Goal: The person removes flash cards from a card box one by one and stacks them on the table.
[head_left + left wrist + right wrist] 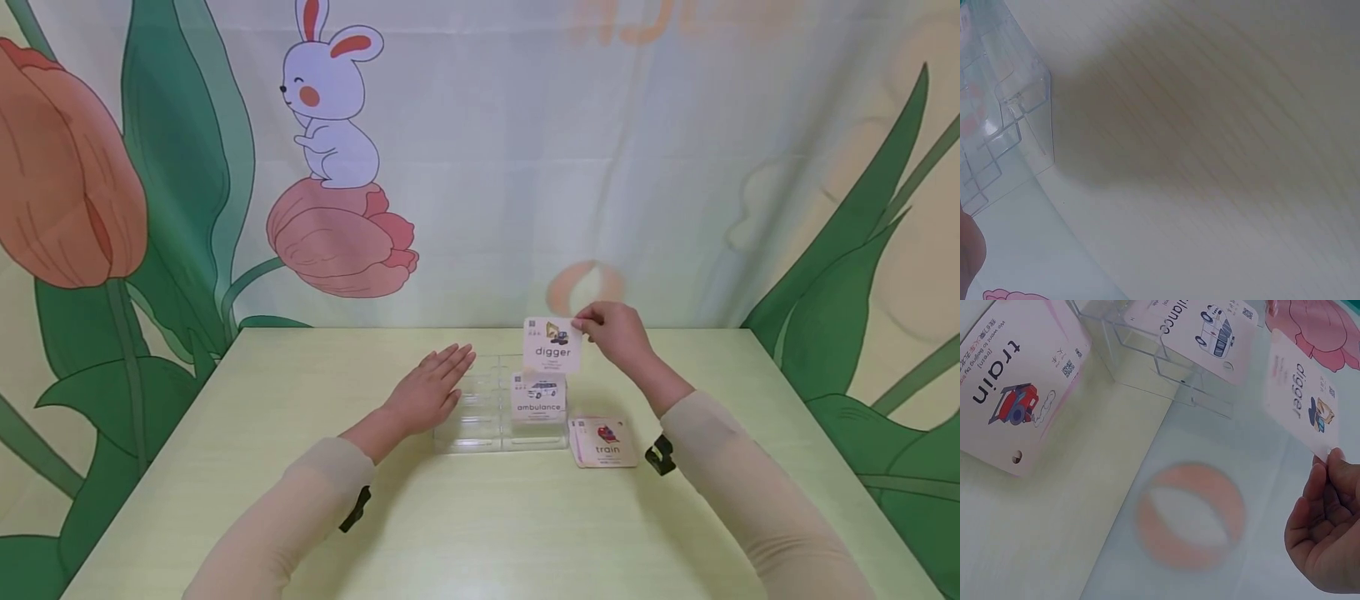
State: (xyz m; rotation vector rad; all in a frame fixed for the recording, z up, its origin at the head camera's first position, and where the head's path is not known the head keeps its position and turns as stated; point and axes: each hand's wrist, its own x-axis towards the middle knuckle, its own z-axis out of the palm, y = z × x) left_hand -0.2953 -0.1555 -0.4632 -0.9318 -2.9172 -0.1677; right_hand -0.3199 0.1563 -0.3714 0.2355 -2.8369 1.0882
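Between thumb and finger my right hand (617, 332) pinches the digger card (552, 354) by its upper right corner. That card is upright behind and above the ambulance card (538, 398), which stands in the right half of a clear tiered rack (468, 433). In the right wrist view the digger card (1304, 394) looks apart from the ambulance card (1210, 337). My left hand (427, 392) is at the rack's left side with straight fingers and holds nothing; whether it touches the rack I cannot tell. Only a bit of this hand (969, 250) shows in the left wrist view.
A pile of cards with the train card (603, 443) on top lies on the table (480, 525), just right of the rack. A printed curtain (480, 167) with a rabbit and tulips hangs behind the table's far edge. Each wrist wears a black strap.
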